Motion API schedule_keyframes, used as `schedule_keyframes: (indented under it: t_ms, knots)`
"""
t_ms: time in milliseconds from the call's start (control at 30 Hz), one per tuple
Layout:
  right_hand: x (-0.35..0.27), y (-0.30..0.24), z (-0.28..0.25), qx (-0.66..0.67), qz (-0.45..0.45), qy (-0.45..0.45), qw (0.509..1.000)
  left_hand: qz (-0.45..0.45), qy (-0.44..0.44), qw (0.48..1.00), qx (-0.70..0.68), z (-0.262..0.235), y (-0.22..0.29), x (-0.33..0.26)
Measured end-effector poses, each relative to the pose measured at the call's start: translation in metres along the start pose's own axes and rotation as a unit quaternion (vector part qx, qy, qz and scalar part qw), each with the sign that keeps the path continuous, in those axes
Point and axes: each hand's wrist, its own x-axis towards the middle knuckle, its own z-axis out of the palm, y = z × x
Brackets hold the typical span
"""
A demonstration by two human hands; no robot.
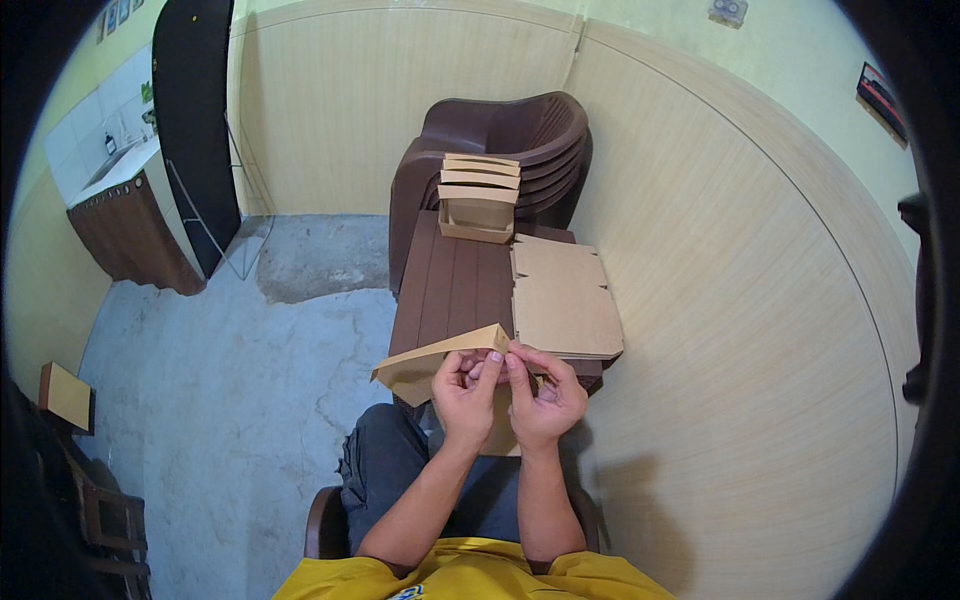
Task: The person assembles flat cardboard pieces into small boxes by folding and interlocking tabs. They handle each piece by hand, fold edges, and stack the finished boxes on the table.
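Nearest to me is the yellow shirt [470, 570] I wear, and past it my dark trousers [385, 455], with a brown armrest [325, 528] at my left side. My 2 bare forearms reach forward from there, and my hands meet over the near end of the worktop [440, 280]. Between them I hold a tan cardboard piece [412, 374], partly folded: its long upper strip runs out to the left, and a lower part hangs down between my wrists. The fingers of my left hand [466, 395] are closed, thumb and forefinger pinching the cardboard near its raised corner. My right hand [545, 400] pinches that same corner from the other side, its thumb just beside my left thumb and its other fingers curled. Just beyond my right hand, a pile of flat cardboard blanks [565, 300] lies on the right of the brown slatted worktop, notches cut in their edges. Farther off, near the far end, stands a nested stack of folded trays [478, 222] in the same tan cardboard. Behind those rise stacked brown plastic chairs [560, 135], close to the wood-patterned wall panel [340, 110].
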Motion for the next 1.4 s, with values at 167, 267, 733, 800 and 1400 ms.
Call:
schedule_keyframes:
  t_ms: [167,267,733,800,1400]
  knots:
    - [0.003,-0.002,-0.009,-0.026,0.014,-0.029,0.999,-0.009,0.002,1.0,-0.025,0.005,0.007,0.003]
    - [0.009,-0.003,-0.012,-0.085,-0.04,-0.056,0.994,0.008,0.001,1.0,0.003,0.006,0.01,0.002]
    - [0.008,-0.014,-0.019,-0.094,0.017,-0.081,0.992,0.023,-0.036,0.998,0.048,-0.003,0.007,0.001]
    - [0.007,-0.013,-0.018,-0.075,-0.001,-0.093,0.993,0.008,-0.025,0.999,0.038,-0.002,0.008,0.002]
    - [-0.003,-0.005,-0.016,-0.012,-0.037,-0.077,0.996,0.025,-0.076,0.997,-0.006,0.0,0.017,-0.005]
